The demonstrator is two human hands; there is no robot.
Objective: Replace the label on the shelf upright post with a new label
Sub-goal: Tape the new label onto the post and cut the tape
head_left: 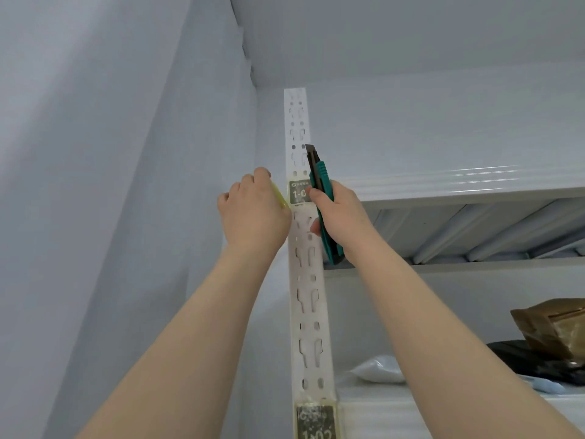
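A white slotted upright post (308, 289) rises through the middle of the view. A dark label (298, 192) under yellowish tape sits on it at shelf height, reading "1-0". My left hand (253, 213) is at the label's left edge and pinches a yellowish strip of tape (279, 195) that peels off it. My right hand (340, 217) grips a teal utility knife (323, 198) with its dark blade pointing up beside the label's right edge. A second dark label (316, 421) is stuck lower on the post.
A white metal shelf (459, 194) runs to the right at label height. On the lower shelf lie a brown bag (554, 327), a black bag (519, 356) and a pale plastic packet (376, 370). A pale wall (126, 153) stands to the left.
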